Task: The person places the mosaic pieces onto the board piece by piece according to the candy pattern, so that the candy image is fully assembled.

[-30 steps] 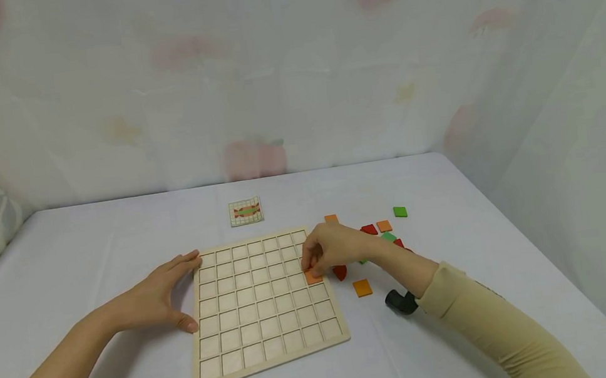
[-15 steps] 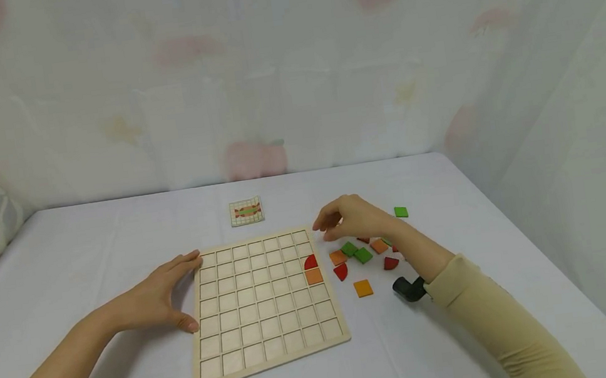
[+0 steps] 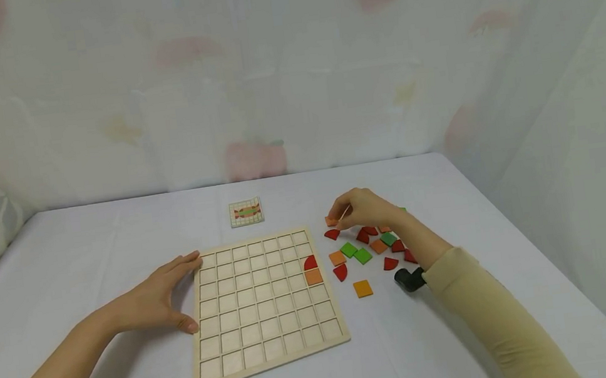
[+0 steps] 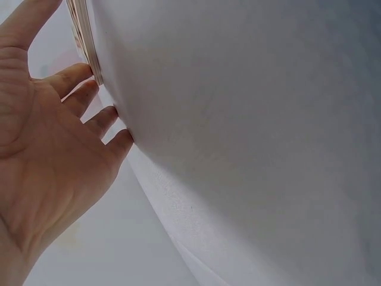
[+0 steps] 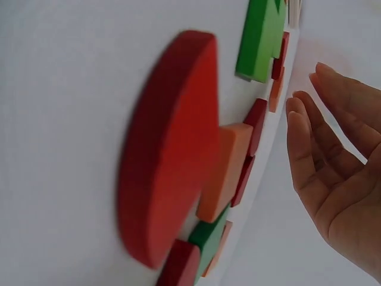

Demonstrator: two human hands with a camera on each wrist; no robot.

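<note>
Head view: left hand (image 3: 152, 299) flat, fingers relaxed against the left edge of the wooden grid board (image 3: 263, 304). Right hand (image 3: 365, 208) at an orange square tile (image 3: 331, 221) near the worktop's far right; fingers curled, apparently pinching it. Red quarter-circle (image 3: 310, 262) and orange square (image 3: 314, 276) already seated.
Left wrist: fingertips (image 4: 89, 89) brace the board's rim.
Right wrist: fingers (image 5: 324, 131) extended, grip unconfirmed. Best to lift clear, keep the board braced.

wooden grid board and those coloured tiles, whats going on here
A person sits at a table with a wooden grid board. The left hand rests flat against its left edge. The right hand reaches into the loose tiles beside the board, at an orange tile. Two tiles sit in the board: a red quarter-circle above an orange square.
</note>
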